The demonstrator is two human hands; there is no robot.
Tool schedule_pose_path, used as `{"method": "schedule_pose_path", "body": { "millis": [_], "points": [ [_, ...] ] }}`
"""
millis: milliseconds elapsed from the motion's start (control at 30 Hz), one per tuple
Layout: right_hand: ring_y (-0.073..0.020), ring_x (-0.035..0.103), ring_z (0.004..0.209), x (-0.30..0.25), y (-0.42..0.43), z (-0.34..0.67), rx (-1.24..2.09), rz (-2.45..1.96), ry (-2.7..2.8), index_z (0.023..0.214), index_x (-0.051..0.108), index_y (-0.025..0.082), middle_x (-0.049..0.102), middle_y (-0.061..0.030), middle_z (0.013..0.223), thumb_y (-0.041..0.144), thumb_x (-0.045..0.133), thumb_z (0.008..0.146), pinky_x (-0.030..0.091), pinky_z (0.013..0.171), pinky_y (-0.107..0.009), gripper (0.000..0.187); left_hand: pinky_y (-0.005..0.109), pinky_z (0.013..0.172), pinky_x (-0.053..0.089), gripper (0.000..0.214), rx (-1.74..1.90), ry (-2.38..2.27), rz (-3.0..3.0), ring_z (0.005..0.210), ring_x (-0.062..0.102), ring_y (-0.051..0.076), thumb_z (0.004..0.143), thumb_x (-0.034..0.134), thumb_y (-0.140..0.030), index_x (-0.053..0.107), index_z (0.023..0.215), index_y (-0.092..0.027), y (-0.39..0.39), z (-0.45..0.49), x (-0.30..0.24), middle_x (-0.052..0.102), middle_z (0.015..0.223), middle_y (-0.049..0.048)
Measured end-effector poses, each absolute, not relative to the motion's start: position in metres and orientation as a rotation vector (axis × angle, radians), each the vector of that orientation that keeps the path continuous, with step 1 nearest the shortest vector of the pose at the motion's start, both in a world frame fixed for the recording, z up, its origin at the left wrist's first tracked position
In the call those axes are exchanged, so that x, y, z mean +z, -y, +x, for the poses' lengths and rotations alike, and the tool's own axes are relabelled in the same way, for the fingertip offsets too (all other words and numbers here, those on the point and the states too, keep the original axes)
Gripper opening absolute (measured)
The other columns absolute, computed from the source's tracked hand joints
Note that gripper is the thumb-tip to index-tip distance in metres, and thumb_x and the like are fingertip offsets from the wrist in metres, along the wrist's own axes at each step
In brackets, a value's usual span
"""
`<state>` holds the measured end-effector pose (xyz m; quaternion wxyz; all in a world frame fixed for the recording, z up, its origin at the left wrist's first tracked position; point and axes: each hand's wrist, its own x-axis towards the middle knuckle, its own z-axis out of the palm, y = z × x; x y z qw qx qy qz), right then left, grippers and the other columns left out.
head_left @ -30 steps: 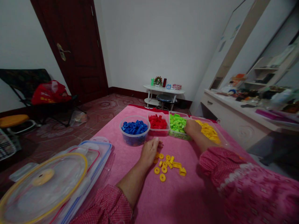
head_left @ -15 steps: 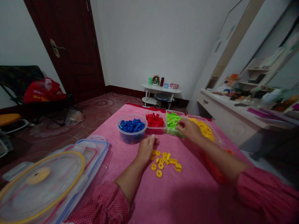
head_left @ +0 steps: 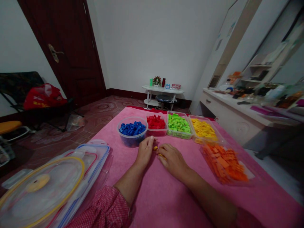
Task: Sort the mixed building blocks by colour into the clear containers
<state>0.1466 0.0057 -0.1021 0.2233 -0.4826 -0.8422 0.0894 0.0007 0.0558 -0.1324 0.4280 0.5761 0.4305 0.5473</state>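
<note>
My left hand [head_left: 145, 150] rests on the pink cloth on its edge. Its thumb is up, its fingers point forward, and nothing shows in its grasp. Facing it, my right hand [head_left: 172, 158] is cupped low on the cloth, its fingers curled over yellow building blocks [head_left: 162, 156] that are mostly hidden. One small yellow piece [head_left: 155, 148] shows between the two hands. Just behind them stand a round tub of blue blocks [head_left: 133, 128], a box of red blocks [head_left: 156, 122] and a box of green blocks [head_left: 178, 123].
A box of yellow blocks [head_left: 203, 129] and a tray of orange blocks [head_left: 224, 162] stand on the right of the cloth-covered table [head_left: 154, 202]. Clear container lids [head_left: 59, 177] are stacked at the left. Beyond are a small white table [head_left: 163, 90] and a cluttered dresser [head_left: 228, 110].
My right hand has come from the green box down to the cloth near my left hand. The scattered yellow blocks are now drawn together, mostly under it. The orange tray is uncovered.
</note>
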Motion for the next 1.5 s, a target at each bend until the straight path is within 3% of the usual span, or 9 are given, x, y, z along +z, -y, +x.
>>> {"method": "schedule_pose_path", "body": {
  "millis": [167,333,500,633,900,1067,1200,1500],
  "points": [
    [-0.0183,0.061,0.093,-0.103,-0.025,0.174,0.544,-1.24,1.986,0.092,0.07,0.018,0.068,-0.0074,0.098,0.022,0.053,0.085,0.046,0.086,-0.031,0.018,0.031,0.083,0.047,0.023,1.284,-1.123,1.762,0.09,0.064,0.018,0.087,0.053,-0.028,0.069,0.096,-0.015,-0.054,0.002,-0.132,0.07,0.095,0.0075],
    [-0.019,0.064,0.089,-0.095,-0.023,0.204,0.559,-1.421,1.797,0.091,0.07,0.016,0.071,-0.0077,0.096,0.024,0.055,0.081,0.047,0.08,-0.03,0.02,0.033,0.088,0.045,0.023,1.104,-1.204,2.052,0.097,0.06,0.02,0.08,0.062,-0.022,0.07,0.101,-0.02,-0.05,0.004,-0.128,0.069,0.101,0.0053],
    [-0.0187,0.062,0.073,-0.071,-0.006,0.22,0.598,-1.74,2.081,0.089,0.07,0.02,0.07,-0.0039,0.084,0.031,0.066,0.07,0.042,0.063,-0.027,0.022,0.033,0.085,0.044,0.022,1.054,-1.213,2.132,0.094,0.06,0.02,0.084,0.055,-0.019,0.072,0.099,-0.02,-0.05,0.003,-0.128,0.071,0.097,0.0046],
    [-0.0201,0.06,0.078,-0.066,0.007,0.216,0.538,-1.88,2.247,0.092,0.068,0.021,0.069,-0.0045,0.09,0.034,0.074,0.06,0.037,0.062,-0.026,0.035,0.032,0.084,0.045,0.021,1.074,-1.201,2.119,0.093,0.061,0.02,0.084,0.055,-0.018,0.072,0.096,-0.02,-0.049,0.004,-0.129,0.072,0.096,0.0043],
    [-0.0193,0.06,0.086,-0.054,0.013,0.207,0.433,-1.865,2.274,0.091,0.065,0.02,0.069,-0.0061,0.094,0.019,0.059,0.072,0.036,0.069,-0.025,0.02,0.028,0.082,0.046,0.026,1.372,-1.203,1.833,0.091,0.063,0.017,0.089,0.044,-0.019,0.069,0.093,-0.016,-0.047,0.002,-0.125,0.07,0.096,0.0054],
    [-0.0214,0.061,0.092,-0.052,0.017,0.197,0.475,-1.856,2.307,0.101,0.065,0.021,0.069,-0.0072,0.102,0.021,0.061,0.073,0.036,0.07,-0.026,0.028,0.025,0.068,0.043,0.02,1.137,-1.257,1.999,0.073,0.06,0.015,0.085,0.054,-0.027,0.071,0.079,-0.017,-0.042,0.004,-0.123,0.067,0.078,0.0026],
    [-0.0192,0.061,0.084,-0.057,0.013,0.196,0.437,-1.851,2.32,0.096,0.066,0.022,0.069,-0.006,0.096,0.023,0.061,0.075,0.033,0.065,-0.025,0.022,0.025,0.066,0.041,0.014,0.936,-1.343,2.128,0.072,0.057,0.015,0.076,0.065,-0.03,0.072,0.081,-0.019,-0.04,0.005,-0.122,0.065,0.079,0.0027],
    [-0.0235,0.061,0.092,-0.053,0.019,0.189,0.298,-1.906,2.335,0.107,0.065,0.023,0.068,-0.0097,0.1,0.022,0.061,0.079,0.036,0.071,-0.029,0.029,0.027,0.07,0.043,0.014,0.968,-1.328,2.144,0.077,0.058,0.016,0.08,0.06,-0.021,0.071,0.088,-0.019,-0.043,0.004,-0.129,0.065,0.083,0.0041]
  ]
}}
